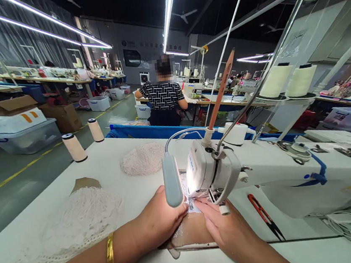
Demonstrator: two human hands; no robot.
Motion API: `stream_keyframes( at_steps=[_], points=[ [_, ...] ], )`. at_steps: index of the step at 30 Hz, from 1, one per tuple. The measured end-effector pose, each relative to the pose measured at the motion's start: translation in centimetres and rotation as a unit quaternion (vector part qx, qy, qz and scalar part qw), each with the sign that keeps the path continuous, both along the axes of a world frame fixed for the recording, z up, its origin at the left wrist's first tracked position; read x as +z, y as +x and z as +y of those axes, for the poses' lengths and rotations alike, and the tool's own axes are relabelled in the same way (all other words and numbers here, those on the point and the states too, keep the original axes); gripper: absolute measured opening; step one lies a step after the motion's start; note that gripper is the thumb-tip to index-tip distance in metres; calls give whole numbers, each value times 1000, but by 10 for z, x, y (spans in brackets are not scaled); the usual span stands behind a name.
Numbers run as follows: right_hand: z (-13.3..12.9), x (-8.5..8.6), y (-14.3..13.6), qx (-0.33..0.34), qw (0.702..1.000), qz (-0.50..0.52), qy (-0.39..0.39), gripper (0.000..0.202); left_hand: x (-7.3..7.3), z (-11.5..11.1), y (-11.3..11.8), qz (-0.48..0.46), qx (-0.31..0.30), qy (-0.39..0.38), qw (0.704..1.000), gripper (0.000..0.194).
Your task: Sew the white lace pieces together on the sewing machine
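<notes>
A small piece of white lace fabric lies under the needle of a white sewing machine, with a brown piece just in front of it. My left hand, a gold bangle on its wrist, is closed at the lace's left edge; its fingertips are partly hidden behind the grey lamp head. On the other side of the needle, my right hand rests with fingers stretched flat on the lace close to the presser foot. Left of my hands lies a spread pile of white lace.
Another lace bundle sits behind. Two thread cones, one nearer and one farther, stand at the table's left edge. Red-handled thread snips lie beside the machine. A pencil rises from its top. A person sits ahead.
</notes>
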State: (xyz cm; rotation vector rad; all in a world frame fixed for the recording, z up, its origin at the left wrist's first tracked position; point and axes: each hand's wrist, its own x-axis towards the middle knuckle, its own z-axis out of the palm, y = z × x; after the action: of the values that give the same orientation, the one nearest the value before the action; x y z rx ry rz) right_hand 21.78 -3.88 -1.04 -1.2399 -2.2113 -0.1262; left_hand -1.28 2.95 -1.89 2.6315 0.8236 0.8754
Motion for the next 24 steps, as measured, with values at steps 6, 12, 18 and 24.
stream_keyframes(
  at_steps=[6,12,18,24],
  points=[
    [-1,-1,1,18,999,8,31,46,10,-3,-12,101,45,59,992,15],
    [-2,-14,-9,134,988,8,70,47,40,-21,-20,197,43,-37,979,11],
    [-5,-27,-24,244,963,-22,112,22,67,-9,-39,235,104,-106,961,6],
    [-17,-32,-28,257,961,2,100,24,49,-5,-35,225,145,-132,954,13]
  ],
)
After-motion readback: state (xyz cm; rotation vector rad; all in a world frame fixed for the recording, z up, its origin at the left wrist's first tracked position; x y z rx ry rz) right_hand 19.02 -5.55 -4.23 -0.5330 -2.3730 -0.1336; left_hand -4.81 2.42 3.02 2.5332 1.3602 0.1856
